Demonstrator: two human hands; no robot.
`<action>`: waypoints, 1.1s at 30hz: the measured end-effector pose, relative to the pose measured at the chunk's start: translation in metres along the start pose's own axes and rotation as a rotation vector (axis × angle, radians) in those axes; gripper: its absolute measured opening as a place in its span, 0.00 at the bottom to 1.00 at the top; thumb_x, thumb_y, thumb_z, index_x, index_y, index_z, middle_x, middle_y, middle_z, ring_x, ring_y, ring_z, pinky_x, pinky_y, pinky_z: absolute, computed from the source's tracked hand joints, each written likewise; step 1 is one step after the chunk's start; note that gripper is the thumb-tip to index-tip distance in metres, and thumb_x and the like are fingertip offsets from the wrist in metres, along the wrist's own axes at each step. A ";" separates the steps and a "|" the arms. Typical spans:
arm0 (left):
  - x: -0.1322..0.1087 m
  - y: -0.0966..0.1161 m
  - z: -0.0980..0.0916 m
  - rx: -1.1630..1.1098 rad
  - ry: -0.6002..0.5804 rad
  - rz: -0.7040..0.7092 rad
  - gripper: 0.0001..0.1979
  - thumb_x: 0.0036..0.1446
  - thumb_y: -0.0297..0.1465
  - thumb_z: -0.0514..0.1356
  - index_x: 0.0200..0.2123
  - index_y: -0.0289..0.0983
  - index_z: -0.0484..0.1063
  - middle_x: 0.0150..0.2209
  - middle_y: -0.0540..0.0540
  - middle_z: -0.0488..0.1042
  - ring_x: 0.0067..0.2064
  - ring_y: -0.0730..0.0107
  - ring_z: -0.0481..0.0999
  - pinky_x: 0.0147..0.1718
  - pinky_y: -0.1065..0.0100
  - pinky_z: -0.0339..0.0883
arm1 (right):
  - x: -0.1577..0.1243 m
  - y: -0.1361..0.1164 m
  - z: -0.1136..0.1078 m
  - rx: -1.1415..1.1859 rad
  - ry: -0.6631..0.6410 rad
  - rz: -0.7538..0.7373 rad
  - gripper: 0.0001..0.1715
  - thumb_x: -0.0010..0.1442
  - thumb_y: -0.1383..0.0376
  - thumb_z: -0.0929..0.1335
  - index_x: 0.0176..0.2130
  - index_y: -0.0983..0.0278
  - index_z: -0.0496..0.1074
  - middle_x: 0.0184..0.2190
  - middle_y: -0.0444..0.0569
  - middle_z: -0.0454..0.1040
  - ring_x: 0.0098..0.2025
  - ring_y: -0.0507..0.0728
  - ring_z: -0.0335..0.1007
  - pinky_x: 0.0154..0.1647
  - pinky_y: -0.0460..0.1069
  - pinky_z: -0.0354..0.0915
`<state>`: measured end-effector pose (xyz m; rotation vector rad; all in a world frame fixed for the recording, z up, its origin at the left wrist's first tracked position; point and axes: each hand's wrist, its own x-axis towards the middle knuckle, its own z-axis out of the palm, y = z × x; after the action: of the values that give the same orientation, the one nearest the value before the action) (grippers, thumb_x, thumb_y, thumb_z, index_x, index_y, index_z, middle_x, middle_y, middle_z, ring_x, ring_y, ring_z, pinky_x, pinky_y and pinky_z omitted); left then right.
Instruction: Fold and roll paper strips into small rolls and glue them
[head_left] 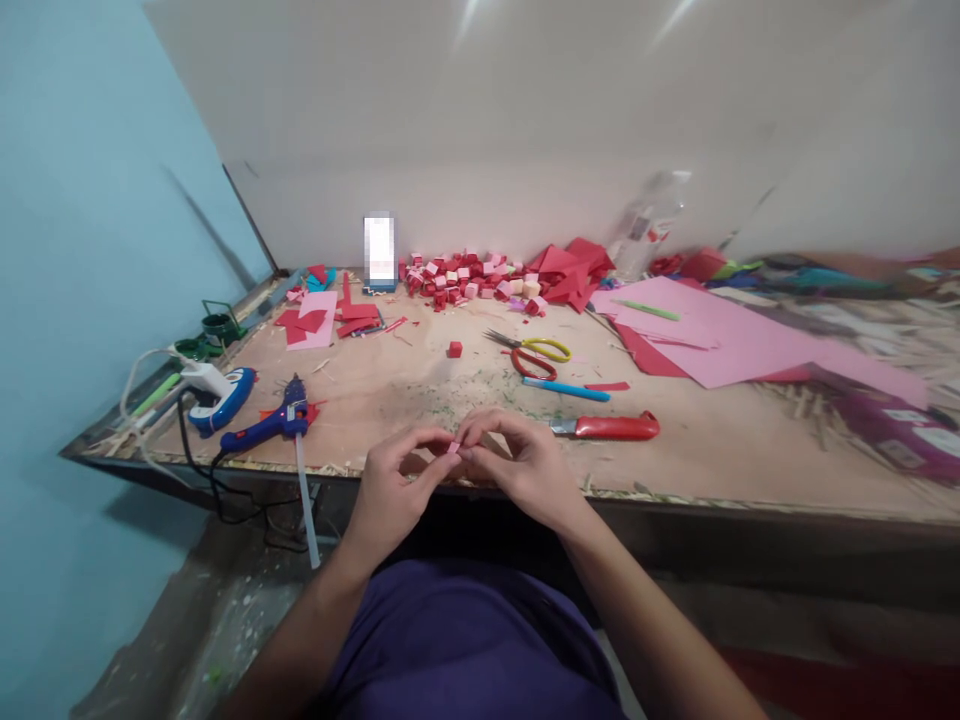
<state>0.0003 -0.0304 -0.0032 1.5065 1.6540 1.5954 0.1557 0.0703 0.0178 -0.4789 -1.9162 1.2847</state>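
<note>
Head view: left hand (pixel 394 485) and right hand (pixel 517 462) meet fingertip to fingertip, both pinched on a small pink piece (pixel 453 448) at the near edge of the surface (pixel 720 450). Just right of the hands: red utility knife (pixel 611 427). Left of them: blue glue gun (pixel 270 425). Beyond: scissors (pixel 534 352), heap of red and pink cubes (pixel 469 278).

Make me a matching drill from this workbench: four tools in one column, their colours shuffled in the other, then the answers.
Things:
1. glue gun
2. utility knife
3. scissors
4. pen

Colours:
A. yellow and red handles
B. light blue
C. dark blue body
D. red handle

Pairs: 1-C, 2-D, 3-A, 4-B

All four lie on the table, beyond the left hand and right hand, whose fingers pinch a small pink piece.
</note>
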 end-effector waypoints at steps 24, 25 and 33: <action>-0.077 0.047 -0.046 0.519 0.097 0.438 0.14 0.64 0.31 0.64 0.51 0.50 0.75 0.49 0.46 0.81 0.49 0.60 0.81 0.50 0.59 0.77 | 0.007 0.002 -0.008 -0.107 -0.026 -0.003 0.12 0.65 0.55 0.72 0.36 0.58 0.83 0.47 0.52 0.82 0.52 0.64 0.78 0.58 0.61 0.68; -0.079 0.046 -0.064 0.568 0.124 0.422 0.13 0.65 0.29 0.61 0.50 0.51 0.76 0.47 0.48 0.81 0.47 0.63 0.81 0.48 0.62 0.77 | 0.008 0.002 -0.008 -0.113 -0.016 0.006 0.12 0.65 0.54 0.72 0.36 0.58 0.83 0.47 0.53 0.82 0.51 0.64 0.78 0.58 0.61 0.69; -0.009 -0.022 -0.186 1.113 -0.034 0.056 0.23 0.66 0.28 0.54 0.63 0.41 0.70 0.53 0.40 0.75 0.53 0.53 0.77 0.54 0.55 0.71 | 0.010 0.004 -0.006 -0.126 0.000 0.072 0.17 0.63 0.51 0.72 0.34 0.60 0.82 0.47 0.54 0.83 0.49 0.66 0.79 0.56 0.59 0.70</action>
<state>-0.1625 -0.1191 0.0257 1.9962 2.6787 0.5730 0.1537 0.0818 0.0195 -0.6171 -2.0037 1.2139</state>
